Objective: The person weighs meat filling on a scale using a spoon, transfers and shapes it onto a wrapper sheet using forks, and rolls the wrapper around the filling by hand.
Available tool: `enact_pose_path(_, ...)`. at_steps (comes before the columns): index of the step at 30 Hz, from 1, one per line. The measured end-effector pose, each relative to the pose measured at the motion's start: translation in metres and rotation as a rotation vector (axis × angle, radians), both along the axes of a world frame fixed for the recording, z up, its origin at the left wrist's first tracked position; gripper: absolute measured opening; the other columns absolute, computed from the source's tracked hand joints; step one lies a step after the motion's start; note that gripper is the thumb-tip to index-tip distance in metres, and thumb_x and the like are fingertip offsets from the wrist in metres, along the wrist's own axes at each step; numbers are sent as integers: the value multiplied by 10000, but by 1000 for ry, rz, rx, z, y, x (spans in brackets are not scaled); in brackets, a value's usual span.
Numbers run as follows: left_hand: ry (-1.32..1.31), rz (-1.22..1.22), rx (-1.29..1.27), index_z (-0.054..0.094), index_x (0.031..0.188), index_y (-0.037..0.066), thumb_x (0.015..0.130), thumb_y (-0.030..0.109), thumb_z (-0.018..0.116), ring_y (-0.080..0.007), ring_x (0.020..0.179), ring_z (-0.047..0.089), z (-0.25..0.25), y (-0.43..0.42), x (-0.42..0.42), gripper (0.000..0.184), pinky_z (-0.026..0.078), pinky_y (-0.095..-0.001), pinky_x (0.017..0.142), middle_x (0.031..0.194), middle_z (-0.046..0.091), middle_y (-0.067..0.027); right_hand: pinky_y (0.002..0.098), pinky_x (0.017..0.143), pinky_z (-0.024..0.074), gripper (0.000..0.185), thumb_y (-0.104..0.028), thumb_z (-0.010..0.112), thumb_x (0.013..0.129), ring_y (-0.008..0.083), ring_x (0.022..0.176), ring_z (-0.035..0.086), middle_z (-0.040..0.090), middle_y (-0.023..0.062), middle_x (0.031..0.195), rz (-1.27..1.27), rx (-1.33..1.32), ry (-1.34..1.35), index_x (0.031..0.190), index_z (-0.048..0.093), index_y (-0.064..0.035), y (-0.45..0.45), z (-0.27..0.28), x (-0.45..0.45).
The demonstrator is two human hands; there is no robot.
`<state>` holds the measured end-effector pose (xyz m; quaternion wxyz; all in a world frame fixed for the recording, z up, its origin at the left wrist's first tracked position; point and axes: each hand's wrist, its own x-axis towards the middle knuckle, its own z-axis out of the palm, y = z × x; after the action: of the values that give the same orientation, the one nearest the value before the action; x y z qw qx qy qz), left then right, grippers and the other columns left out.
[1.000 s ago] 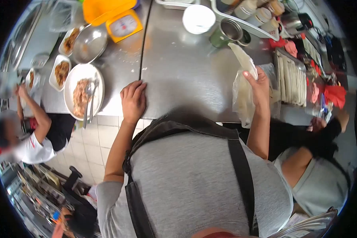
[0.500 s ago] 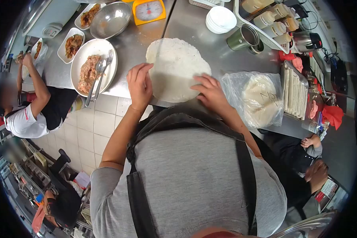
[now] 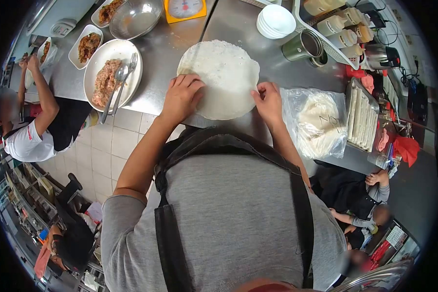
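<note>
A round, thin white sheet of dough (image 3: 224,78) lies on the steel table in front of me, its surface lightly speckled. At its left edge, my left hand (image 3: 182,100) has its fingers bent over the dough, thumb lower down near them. My right hand (image 3: 268,101) pinches the right rim between thumb and fingers. To the right, a clear plastic bag (image 3: 289,114) holds pale dough (image 3: 319,119) with dark writing over it.
On the left, a white plate (image 3: 135,82) carries minced meat (image 3: 107,80), a spoon and a fork. Behind are a steel bowl (image 3: 131,22), an orange scale (image 3: 192,18) and filled dishes. White bowls (image 3: 276,20), a metal cup (image 3: 299,46) and bottles stand right. Other people are nearby.
My right hand has moved from lying over the dough's lower right to its right rim, fingers now closed. My left hand has shifted right, further over the left edge. The dough looks rounder.
</note>
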<state>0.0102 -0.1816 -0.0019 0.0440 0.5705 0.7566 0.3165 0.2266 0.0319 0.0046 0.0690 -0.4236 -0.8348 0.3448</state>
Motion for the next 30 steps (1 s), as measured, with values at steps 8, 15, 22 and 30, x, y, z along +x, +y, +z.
enact_pose_path(8, 8, 0, -9, 666, 1181, 151, 792, 163, 806, -312, 1208, 571, -5, 9, 8, 414, 452, -462, 1002, 1281, 610, -74, 292, 817, 541, 561, 48, 710, 891, 152, 1001, 664, 674, 96, 1165, -169, -512, 569, 1401, 500, -54, 2, -5, 16)
enact_pose_path(15, -52, 3, 63, 706, 1139, 133, 816, 96, 764, -321, 1138, 612, -5, -8, 2, 330, 489, -437, 959, 1226, 651, -88, 278, 933, 535, 731, 108, 690, 853, 188, 1039, 669, 511, 143, 1418, 16, -384, 231, 1521, 482, -103, 4, -9, 40)
enact_pose_path(22, 324, 629, 112, 728, 973, 104, 770, 28, 731, -307, 922, 621, 64, -110, -65, 217, 480, -448, 791, 931, 657, -85, 380, 932, 535, 499, -22, 746, 843, 251, 1039, 647, 578, 164, 1337, 290, 253, 182, 1327, 643, -86, -24, 40, -10)
enact_pose_path(30, 262, 726, -399, 728, 911, 45, 815, 202, 753, -312, 1007, 640, 54, -153, -101, 185, 516, -455, 844, 996, 682, -117, 331, 968, 530, 363, -116, 637, 1011, 175, 1054, 658, 659, 90, 1272, 833, -1116, 427, 1361, 594, -32, -169, 38, -180)
